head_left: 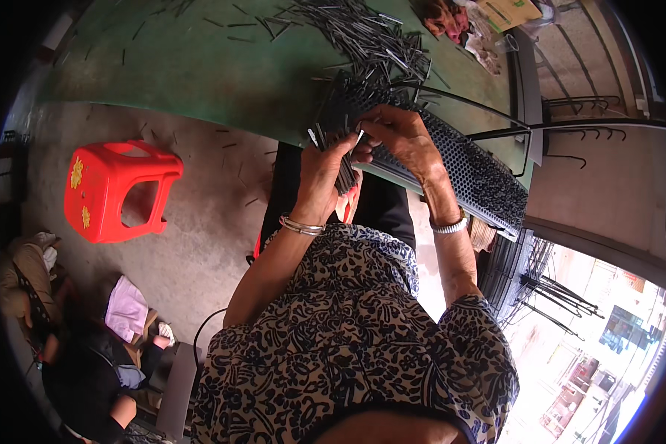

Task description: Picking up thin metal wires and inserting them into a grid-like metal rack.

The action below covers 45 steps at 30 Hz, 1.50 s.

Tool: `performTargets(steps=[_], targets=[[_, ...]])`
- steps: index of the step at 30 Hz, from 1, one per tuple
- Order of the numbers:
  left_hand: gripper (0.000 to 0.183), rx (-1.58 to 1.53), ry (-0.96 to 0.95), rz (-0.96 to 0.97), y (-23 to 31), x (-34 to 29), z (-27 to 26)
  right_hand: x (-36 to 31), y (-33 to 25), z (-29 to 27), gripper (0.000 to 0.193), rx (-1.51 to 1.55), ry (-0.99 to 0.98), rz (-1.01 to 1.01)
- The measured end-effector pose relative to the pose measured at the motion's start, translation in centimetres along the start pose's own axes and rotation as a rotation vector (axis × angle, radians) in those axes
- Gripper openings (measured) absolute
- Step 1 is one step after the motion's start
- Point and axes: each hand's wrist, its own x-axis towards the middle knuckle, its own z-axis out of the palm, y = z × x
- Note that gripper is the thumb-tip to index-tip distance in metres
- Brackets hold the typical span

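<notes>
My left hand (320, 175) is closed around a bundle of thin dark rods (344, 177), whose ends stick out above and below the fingers. Close beside it, my right hand (405, 142) has thumb and fingers pinched together at the top of the bundle. A pale tip shows at those fingertips, but I cannot make out fully what they grip. Both hands are over the near edge of a dark perforated tray (451, 157) with rows of round holes. Toward its right end many holes look filled with dark pieces. Just beyond the tray lies a loose heap of similar rods (366, 41).
The green tabletop (200, 74) has scattered rods on it. Cloths (448, 18) and a cardboard box (509, 11) lie at the far right. Black metal bars with hooks (570, 127) reach in from the right. On the floor stands a red plastic stool (118, 192); people sit at lower left.
</notes>
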Motion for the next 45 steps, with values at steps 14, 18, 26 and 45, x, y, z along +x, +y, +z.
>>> performTargets(steps=[14, 18, 26, 45], targets=[[0.019, -0.163, 0.014, -0.153, -0.6, 0.2, 0.3, 2.3, 1.3, -0.6, 0.011, -0.400, 0.575, -0.298], [0.018, -0.189, 0.009, -0.217, -0.6, 0.2, 0.6, 3.1, 3.2, -0.3, 0.010, -0.533, 0.600, -0.386], [0.015, -0.087, 0.018, -0.184, -0.9, 0.2, -0.1, 3.3, 3.7, -0.6, 0.011, -0.587, 0.578, -0.398], [0.017, 0.036, -0.044, -0.162, -1.2, -0.7, -0.6, -0.8, 1.4, -0.3, 0.020, -0.260, 0.072, -0.195]])
